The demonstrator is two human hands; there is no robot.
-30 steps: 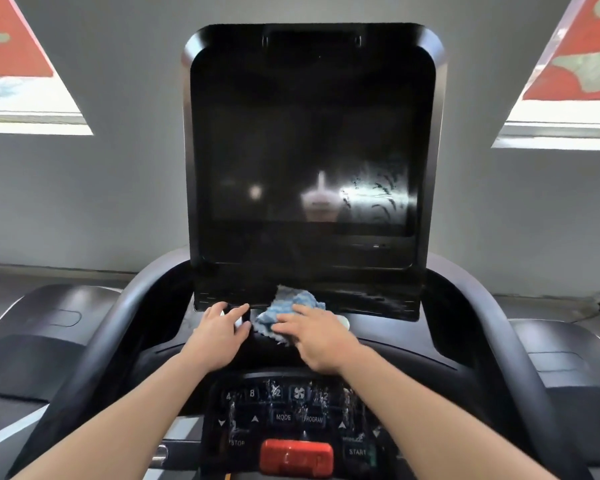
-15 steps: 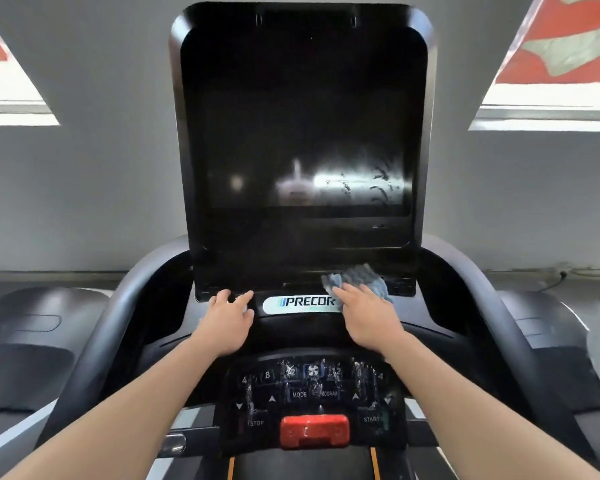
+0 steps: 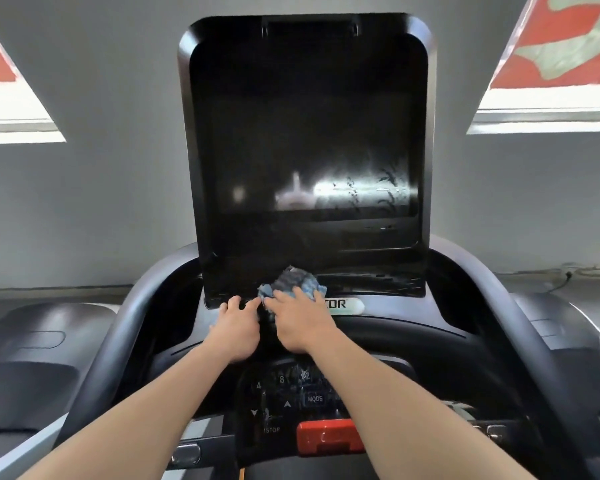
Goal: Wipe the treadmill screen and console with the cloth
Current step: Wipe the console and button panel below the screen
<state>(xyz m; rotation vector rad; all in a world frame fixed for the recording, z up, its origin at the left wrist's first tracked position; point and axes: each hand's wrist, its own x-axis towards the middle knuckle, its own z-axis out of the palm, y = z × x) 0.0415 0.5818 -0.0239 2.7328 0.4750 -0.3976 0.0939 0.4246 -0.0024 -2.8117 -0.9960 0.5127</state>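
head view, looking down past both forearms at the treadmill. my right hand [image 3: 300, 322] lies flat on the crumpled blue cloth [image 3: 293, 284], fingers spread and straight rather than curled round it, pressing it onto the ledge just under the bottom edge of the screen [image 3: 305, 140]. that flat press makes sense to me: it keeps plenty of fabric in contact with the console [image 3: 413, 327] for a sideways sweep. the cloth sits left of the maker's badge [image 3: 343, 304], covering its first letters.

my left hand [image 3: 236, 332] rests just beside the right, fingers stretched to the same ledge, its forefinger touching the cloth's near edge; it holds nothing, and i judge it is there to steady me.

the screen above shows pale streaks and glare low on its right side, so i'd guess it wants another pass. the keypad [image 3: 291, 400] with its speckled buttons and the red stop bar [image 3: 329, 436] below my wrists look untouched, so the console work seems roughly midway.
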